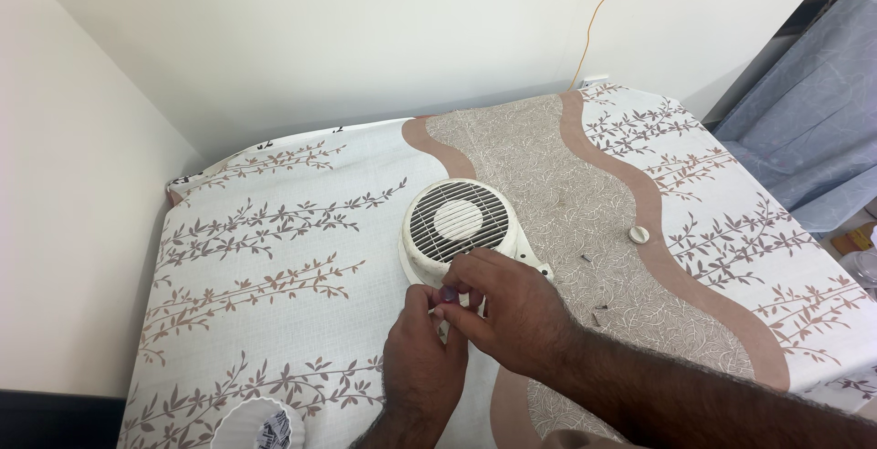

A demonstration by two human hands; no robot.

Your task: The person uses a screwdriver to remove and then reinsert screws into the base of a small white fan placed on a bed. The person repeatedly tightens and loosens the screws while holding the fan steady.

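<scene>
Working at the fan housing's (459, 230) near rim, mid-bed, your left hand (422, 358) pinches a small dark piece (449, 295) and your right hand (512, 307) closes beside it; next needs a steady, aligned touch. Loose screws (594, 307) lie right; a cap (640, 235) beyond.

I'm looking down at a bed (274, 257) pushed into a corner, covered by a white sheet (265, 230) printed with brown leafy sprigs and a wide beige band (585, 193) curving across it. Plain cream walls (320, 38) meet behind it and run along my left side. A thin orange cord (598, 20) hangs down the back wall. To my right, blue-grey patterned cloth (813, 111) drapes over something. The light is soft and even, like daylight.
</scene>
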